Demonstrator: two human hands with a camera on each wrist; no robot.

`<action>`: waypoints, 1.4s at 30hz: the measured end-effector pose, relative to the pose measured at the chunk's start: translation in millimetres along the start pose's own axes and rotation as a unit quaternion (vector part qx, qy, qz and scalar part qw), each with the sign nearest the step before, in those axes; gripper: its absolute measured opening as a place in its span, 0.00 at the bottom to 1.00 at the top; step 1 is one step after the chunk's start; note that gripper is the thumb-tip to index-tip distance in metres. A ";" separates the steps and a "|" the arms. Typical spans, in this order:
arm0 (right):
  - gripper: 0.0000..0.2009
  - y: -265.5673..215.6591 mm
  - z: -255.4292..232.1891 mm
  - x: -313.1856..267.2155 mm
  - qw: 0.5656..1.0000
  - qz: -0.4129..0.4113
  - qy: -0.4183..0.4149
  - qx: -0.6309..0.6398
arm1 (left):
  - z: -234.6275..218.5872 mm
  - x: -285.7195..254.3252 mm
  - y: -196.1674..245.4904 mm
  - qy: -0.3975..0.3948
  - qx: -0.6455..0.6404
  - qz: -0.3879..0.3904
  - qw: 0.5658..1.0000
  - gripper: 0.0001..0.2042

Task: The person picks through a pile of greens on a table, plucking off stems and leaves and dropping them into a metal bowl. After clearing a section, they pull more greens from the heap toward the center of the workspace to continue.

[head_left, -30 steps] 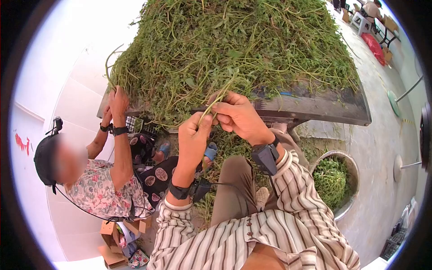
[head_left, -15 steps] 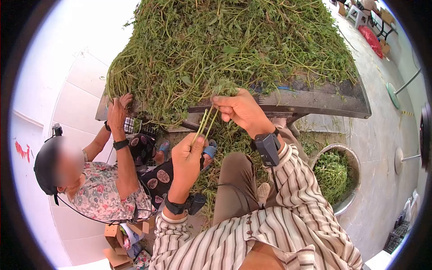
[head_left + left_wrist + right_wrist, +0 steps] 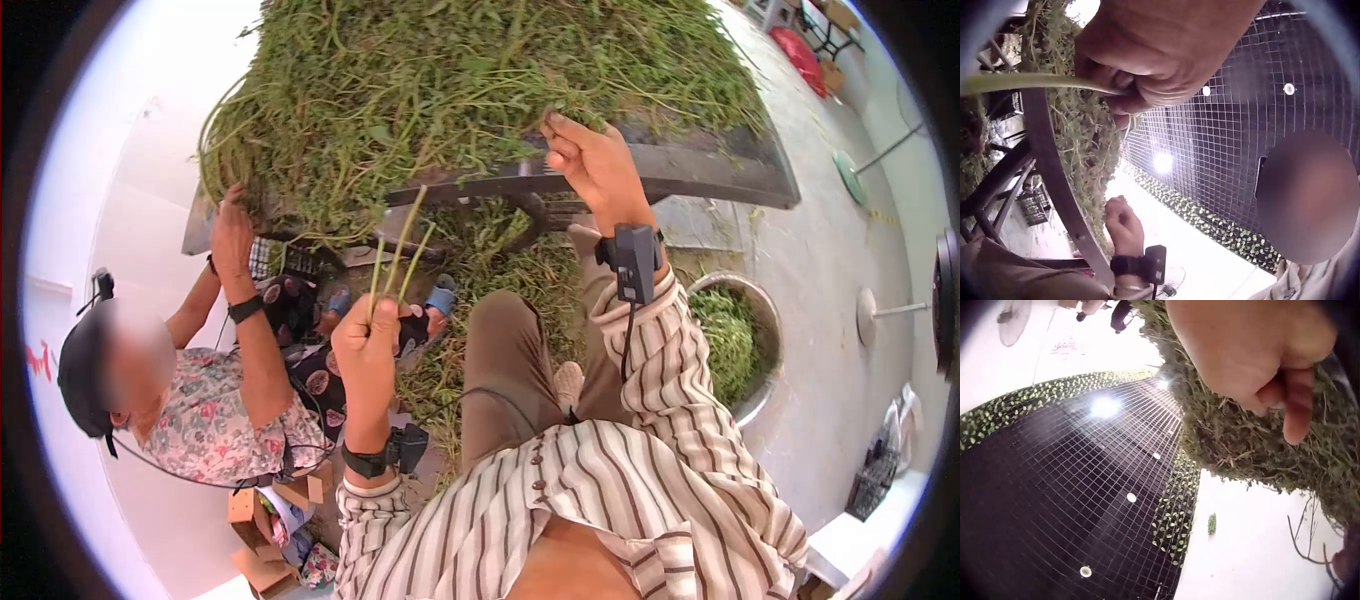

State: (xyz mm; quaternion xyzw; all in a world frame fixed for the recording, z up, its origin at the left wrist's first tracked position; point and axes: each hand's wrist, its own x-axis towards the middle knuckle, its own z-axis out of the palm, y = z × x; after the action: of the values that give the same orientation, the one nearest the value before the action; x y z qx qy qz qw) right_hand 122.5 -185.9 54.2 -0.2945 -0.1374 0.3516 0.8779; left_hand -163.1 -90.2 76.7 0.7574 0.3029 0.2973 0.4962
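Note:
Three thin green stems (image 3: 401, 245) stand up from my left hand (image 3: 366, 355), pinched between thumb and fingers below the table's front edge. In the left wrist view, one pale stem (image 3: 1029, 81) runs out leftward from the left hand (image 3: 1160, 56). My right hand (image 3: 602, 175) is at the front edge of the heap of leafy greens (image 3: 430, 90), fingers bent and fingertips against the leaves. The right wrist view shows the right hand (image 3: 1254, 356) over the heap (image 3: 1235, 444); whether it pinches a sprig cannot be told.
The heap lies on a dark table (image 3: 715, 172). At the left, another person (image 3: 230, 410) handles greens at the table corner. A round tub (image 3: 762, 310) of greens stands on the floor at the right. Cut greens (image 3: 490, 240) litter the floor below; cardboard boxes (image 3: 262, 570) are at the lower left.
A leafy top has parted from the stems in my left hand. That hand has moved left and down; my right hand has moved up and right to the heap. The view has shifted.

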 end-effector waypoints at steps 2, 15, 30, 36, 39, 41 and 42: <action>0.06 -16.3 -16.5 -31.8 0.971 -0.107 -0.051 -0.206 | 2.2 4.6 -2.9 -0.014 -0.024 0.012 1.000 0.14; 0.13 -124.7 -229.3 -270.0 0.548 -0.014 0.262 -0.794 | 17.2 25.4 -0.1 -0.068 -0.232 -0.063 0.968 0.11; 0.10 25.5 101.0 -73.1 0.842 0.028 -0.315 -0.436 | 26.5 43.3 35.0 -0.021 -0.306 -0.013 0.952 0.11; 0.10 61.1 94.4 -47.6 0.904 0.051 -0.277 -0.322 | 28.0 55.1 22.3 0.087 -0.337 -0.002 0.937 0.13; 0.09 66.6 80.5 -35.3 0.949 0.033 -0.189 -0.251 | 34.2 60.0 8.6 0.083 -0.408 0.009 0.909 0.12; 0.08 61.6 60.9 -20.1 0.979 0.006 -0.089 -0.182 | 34.1 64.6 1.3 0.083 -0.395 0.010 0.915 0.12; 0.08 52.5 54.9 -10.5 0.986 -0.014 -0.062 -0.155 | 34.4 65.7 -1.4 0.082 -0.380 0.009 0.921 0.12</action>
State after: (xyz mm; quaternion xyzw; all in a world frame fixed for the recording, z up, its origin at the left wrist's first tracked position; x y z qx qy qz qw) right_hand 62.3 -139.8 64.9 -0.4025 -0.2487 0.3314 0.8163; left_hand -95.5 -59.8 73.9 0.4871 0.1997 0.4560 0.7176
